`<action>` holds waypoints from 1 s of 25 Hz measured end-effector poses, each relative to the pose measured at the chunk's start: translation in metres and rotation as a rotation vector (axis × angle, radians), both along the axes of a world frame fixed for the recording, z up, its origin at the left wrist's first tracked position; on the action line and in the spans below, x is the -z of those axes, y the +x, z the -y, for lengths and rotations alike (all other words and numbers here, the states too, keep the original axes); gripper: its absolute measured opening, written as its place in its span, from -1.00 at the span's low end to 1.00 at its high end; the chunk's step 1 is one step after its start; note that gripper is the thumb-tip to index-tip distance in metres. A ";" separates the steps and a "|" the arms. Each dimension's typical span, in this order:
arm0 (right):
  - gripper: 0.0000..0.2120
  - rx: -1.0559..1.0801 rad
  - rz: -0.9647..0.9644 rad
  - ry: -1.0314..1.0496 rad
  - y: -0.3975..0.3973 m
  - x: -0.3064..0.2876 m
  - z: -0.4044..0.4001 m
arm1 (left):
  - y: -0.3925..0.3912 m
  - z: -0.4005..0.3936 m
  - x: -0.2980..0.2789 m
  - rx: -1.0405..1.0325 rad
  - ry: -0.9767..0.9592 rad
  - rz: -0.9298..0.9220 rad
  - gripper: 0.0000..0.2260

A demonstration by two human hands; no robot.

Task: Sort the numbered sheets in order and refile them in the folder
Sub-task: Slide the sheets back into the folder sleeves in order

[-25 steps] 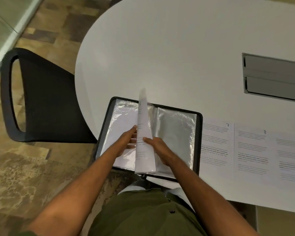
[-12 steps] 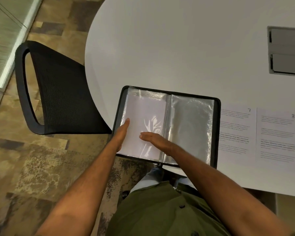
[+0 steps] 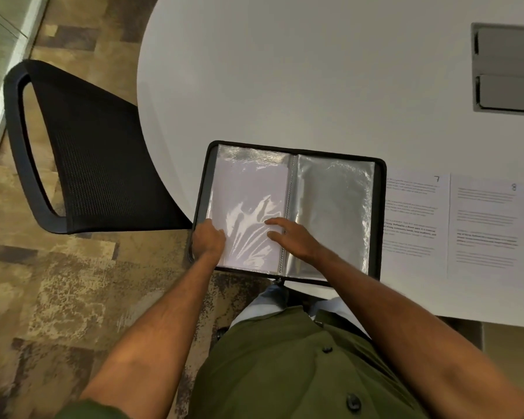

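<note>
hands [image 3: 248, 237] on open folder [image 3: 378, 213] — sleeves glossy

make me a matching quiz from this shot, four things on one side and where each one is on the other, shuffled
Things:
1. left hand
2. right hand
3. sheet 7
4. black chair

Places:
a. on the table just right of the folder
b. on the floor left of the table
c. at the folder's near-left edge
d. flat on the left sleeve beside the spine

Pairs: 1-c, 2-d, 3-a, 4-b

Hands [image 3: 297, 237] flat on open folder [image 3: 333, 207]
</note>
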State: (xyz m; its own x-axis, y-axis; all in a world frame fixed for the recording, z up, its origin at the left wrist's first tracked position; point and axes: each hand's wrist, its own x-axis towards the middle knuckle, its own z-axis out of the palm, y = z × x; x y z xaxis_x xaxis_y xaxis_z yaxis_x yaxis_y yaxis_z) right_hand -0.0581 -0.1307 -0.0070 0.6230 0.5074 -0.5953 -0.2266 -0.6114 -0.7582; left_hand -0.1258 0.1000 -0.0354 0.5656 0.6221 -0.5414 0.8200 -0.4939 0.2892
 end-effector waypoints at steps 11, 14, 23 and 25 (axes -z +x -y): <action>-0.67 0.403 0.181 -0.150 0.022 0.000 0.142 | 0.027 0.091 -0.002 0.457 0.236 0.064 -0.17; -0.66 0.517 0.246 -0.228 0.031 -0.008 0.196 | 0.063 0.144 -0.013 0.610 0.183 0.097 -0.16; -0.66 0.817 0.275 -0.242 0.091 -0.014 0.386 | 0.189 0.356 -0.025 0.938 -0.044 0.224 -0.35; -0.65 0.849 0.280 -0.238 0.108 -0.010 0.434 | 0.215 0.416 -0.023 0.966 -0.059 0.244 -0.35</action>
State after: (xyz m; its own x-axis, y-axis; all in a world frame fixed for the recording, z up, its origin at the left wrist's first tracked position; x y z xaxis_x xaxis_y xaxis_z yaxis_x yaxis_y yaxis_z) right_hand 0.0503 -0.5647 0.0032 0.8669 -0.3017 -0.3968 -0.4974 -0.4704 -0.7289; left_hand 0.0896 -0.3157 -0.0129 0.9145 -0.1872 -0.3586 -0.0105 -0.8971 0.4416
